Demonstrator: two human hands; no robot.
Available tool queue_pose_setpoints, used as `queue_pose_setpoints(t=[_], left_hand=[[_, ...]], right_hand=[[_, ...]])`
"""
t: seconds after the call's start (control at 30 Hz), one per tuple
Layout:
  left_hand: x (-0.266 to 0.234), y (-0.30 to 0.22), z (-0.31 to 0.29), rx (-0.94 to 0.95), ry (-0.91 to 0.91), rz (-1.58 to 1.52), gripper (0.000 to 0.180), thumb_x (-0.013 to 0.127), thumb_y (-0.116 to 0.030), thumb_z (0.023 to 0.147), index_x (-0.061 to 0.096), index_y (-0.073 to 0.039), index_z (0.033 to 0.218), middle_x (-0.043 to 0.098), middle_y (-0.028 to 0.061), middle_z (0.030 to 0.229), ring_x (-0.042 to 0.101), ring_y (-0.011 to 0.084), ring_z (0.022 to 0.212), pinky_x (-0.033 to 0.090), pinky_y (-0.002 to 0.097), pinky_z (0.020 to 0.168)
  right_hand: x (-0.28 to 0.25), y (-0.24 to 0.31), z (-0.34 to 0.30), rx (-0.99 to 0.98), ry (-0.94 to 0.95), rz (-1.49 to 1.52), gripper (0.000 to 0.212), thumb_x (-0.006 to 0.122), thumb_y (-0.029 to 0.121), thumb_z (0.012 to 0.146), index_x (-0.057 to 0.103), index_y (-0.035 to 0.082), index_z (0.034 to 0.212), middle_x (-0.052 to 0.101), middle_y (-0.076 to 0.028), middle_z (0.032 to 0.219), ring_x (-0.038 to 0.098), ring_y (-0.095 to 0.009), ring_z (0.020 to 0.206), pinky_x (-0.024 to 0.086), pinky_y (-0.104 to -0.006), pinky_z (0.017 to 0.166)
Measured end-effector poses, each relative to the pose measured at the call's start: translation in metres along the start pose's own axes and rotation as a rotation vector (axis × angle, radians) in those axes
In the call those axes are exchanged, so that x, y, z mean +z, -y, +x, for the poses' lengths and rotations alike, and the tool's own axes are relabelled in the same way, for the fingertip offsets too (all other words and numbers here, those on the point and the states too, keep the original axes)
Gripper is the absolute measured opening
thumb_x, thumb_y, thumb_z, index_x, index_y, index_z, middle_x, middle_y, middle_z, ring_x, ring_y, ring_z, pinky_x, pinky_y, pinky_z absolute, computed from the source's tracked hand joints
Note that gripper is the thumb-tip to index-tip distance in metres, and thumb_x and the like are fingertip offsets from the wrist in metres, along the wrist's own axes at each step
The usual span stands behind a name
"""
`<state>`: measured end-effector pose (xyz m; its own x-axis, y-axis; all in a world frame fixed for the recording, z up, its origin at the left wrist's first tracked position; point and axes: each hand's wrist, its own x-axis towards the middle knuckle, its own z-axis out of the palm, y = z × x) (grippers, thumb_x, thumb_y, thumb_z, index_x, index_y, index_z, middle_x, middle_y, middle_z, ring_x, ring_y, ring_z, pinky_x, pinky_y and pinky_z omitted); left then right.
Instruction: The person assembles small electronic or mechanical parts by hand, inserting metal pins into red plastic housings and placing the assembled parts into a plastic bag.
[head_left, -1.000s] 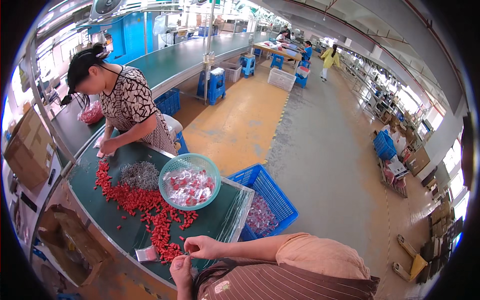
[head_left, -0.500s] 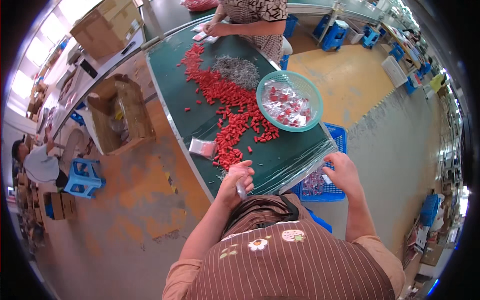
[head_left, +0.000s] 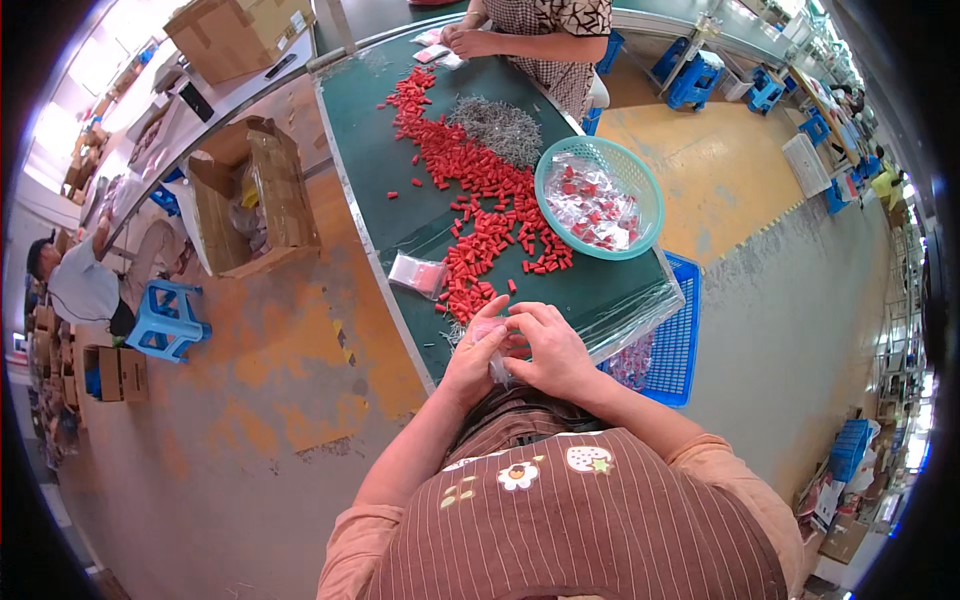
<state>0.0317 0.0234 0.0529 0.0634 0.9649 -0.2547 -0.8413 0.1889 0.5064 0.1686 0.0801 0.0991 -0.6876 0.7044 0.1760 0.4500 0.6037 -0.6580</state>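
Both of my hands meet at the near edge of the green-topped table (head_left: 350,140). My left hand (head_left: 468,371) is closed round a clear plastic bag (head_left: 499,371), whose lower end shows below the fingers. Against the same bag, my right hand (head_left: 553,352) has its fingers curled, their tips partly hidden. Just beyond them spreads a heap of small red plastic plugs (head_left: 490,235), with a pile of grey screws (head_left: 500,128) behind it. A packet of flat bags (head_left: 417,275) lies left of the red heap.
At the table's right edge stands a green basket (head_left: 655,205) of filled bags. Below it is a blue crate (head_left: 680,330). Across the table a co-worker's hands (head_left: 465,42) handle small packets. A cardboard box (head_left: 285,190) and a blue stool (head_left: 168,320) are at left.
My right hand has moved left from the table's right corner to the bag in my left hand. The view has shifted slightly, so the table appears farther right.
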Motion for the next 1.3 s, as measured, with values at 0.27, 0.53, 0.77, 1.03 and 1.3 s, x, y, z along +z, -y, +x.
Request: queue_pose_setpoints(t=[0.27,0.53,0.77,1.03,1.3], left_hand=[[-0.012,0.003,0.003,-0.008,0.001,-0.029,0.049,0.051,-0.006,0.091,0.031,-0.007,0.136,0.054,0.0112,0.115,0.057,0.0218,0.1,0.048,0.0359,0.087],[-0.012,-0.003,0.008,0.051,-0.032,-0.017,0.041,0.048,-0.005,0.091,0.036,-0.005,0.131,0.054,0.0124,0.114,0.056,0.0229,0.104,0.048,0.0372,0.087],[-0.02,0.001,0.011,0.075,-0.106,0.006,0.029,0.051,-0.009,0.092,0.045,-0.007,0.12,0.057,0.0095,0.109,0.056,0.0213,0.099,0.048,0.0359,0.086],[-0.026,0.004,0.011,-0.015,-0.178,0.058,0.02,0.056,-0.016,0.091,0.051,-0.008,0.109,0.058,0.0056,0.095,0.058,0.0163,0.083,0.053,0.0343,0.066],[-0.025,0.0,0.002,-0.159,-0.154,0.169,0.016,0.064,-0.016,0.086,0.059,-0.007,0.098,0.057,0.0012,0.082,0.053,0.0104,0.07,0.045,0.0242,0.057]], right_hand=[[0.015,-0.017,0.004,0.011,-0.017,0.041,0.017,0.066,0.012,0.072,0.059,0.002,0.084,0.058,-0.015,0.104,0.053,-0.033,0.1,0.043,-0.0397,0.085],[-0.004,-0.007,0.004,-0.008,-0.013,0.139,0.022,0.069,0.019,0.073,0.061,0.004,0.089,0.053,-0.016,0.117,0.049,-0.035,0.106,0.04,-0.0414,0.091],[0.006,-0.016,0.001,0.002,-0.039,0.177,0.013,0.065,0.015,0.078,0.062,0.004,0.084,0.056,-0.015,0.113,0.05,-0.033,0.107,0.039,-0.0399,0.092],[0.017,-0.032,-0.001,0.39,-0.034,0.731,0.014,0.059,0.013,0.086,0.061,-0.001,0.085,0.06,-0.01,0.101,0.056,-0.017,0.093,0.043,-0.0296,0.082],[0.009,-0.039,0.002,0.599,-0.097,0.935,0.017,0.057,0.019,0.089,0.061,0.002,0.087,0.061,-0.003,0.077,0.056,-0.01,0.071,0.044,-0.0241,0.065]])
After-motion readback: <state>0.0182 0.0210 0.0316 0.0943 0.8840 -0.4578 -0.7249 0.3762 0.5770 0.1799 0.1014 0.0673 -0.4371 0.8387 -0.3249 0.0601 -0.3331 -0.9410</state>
